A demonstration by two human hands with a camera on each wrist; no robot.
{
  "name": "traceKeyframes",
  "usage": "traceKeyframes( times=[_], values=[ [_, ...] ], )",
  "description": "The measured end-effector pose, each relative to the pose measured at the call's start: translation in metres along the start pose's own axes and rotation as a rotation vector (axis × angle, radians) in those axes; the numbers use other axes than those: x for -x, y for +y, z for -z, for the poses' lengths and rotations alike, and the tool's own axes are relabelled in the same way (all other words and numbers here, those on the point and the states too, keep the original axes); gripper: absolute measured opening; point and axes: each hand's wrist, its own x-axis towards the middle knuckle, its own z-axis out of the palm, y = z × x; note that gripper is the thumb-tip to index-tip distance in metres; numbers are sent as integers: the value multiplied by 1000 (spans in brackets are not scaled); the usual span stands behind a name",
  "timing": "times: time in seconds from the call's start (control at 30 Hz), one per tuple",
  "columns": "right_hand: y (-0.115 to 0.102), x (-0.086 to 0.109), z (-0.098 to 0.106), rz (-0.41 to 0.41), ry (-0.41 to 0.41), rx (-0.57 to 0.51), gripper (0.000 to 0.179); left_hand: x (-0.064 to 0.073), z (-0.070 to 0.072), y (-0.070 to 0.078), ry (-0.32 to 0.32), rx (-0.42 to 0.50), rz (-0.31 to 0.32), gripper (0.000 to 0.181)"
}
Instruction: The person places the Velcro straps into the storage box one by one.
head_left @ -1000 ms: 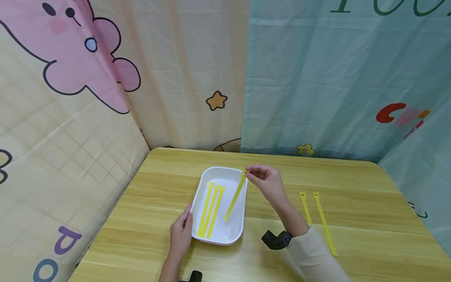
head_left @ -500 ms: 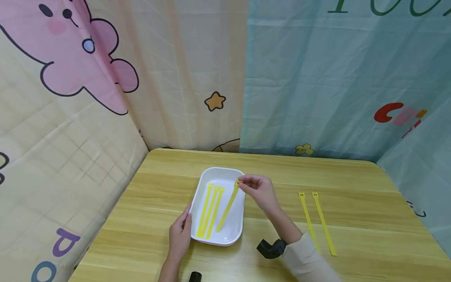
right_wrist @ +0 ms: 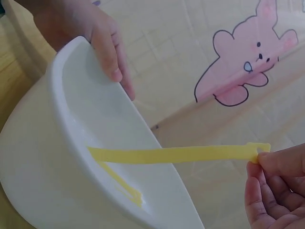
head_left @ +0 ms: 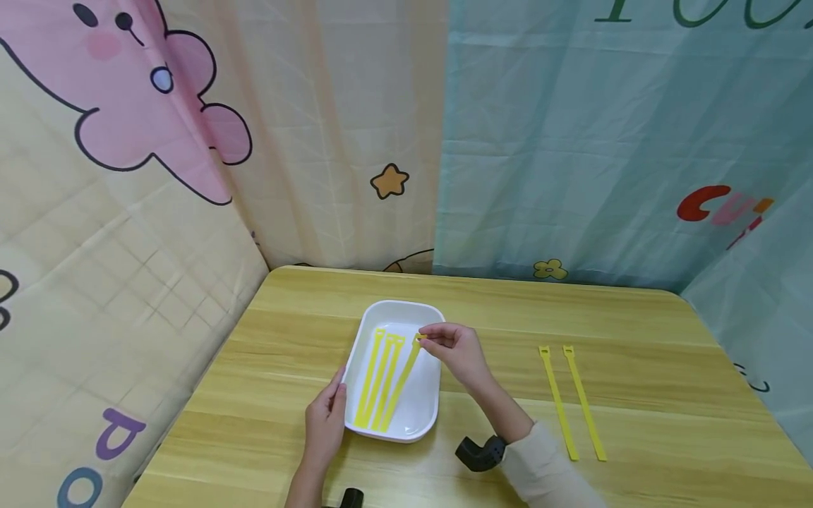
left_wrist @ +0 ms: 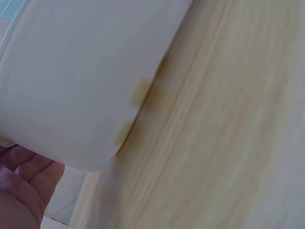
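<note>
Right hand (head_left: 459, 353), fingertips closed, pinches a yellow strap (head_left: 401, 383) by one end over the tray (head_left: 418, 416); left hand (head_left: 326, 416) grips the tray's side. Released aslant, it could cross the other straps (head_left: 380, 381) inside.

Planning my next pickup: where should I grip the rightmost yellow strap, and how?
I'd pinch the rightmost yellow strap by its slotted head, right hand coming from above once free: it lies flat, and the head is wider than the rest.
</note>
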Motion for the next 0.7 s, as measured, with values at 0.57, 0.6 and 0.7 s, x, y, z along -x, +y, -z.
traceKeyframes(
  times=[0.57,0.6,0.7],
  values=[
    [20,-25,-10,-84,36,157,16,1,-2,-5,-4,9,-56,33],
    [22,-26,-11,-87,35,166,15,1,-2,-5,-4,10,-54,33],
    [25,-29,-11,-96,35,182,15,2,-1,-5,-4,17,-40,34]
  ],
)
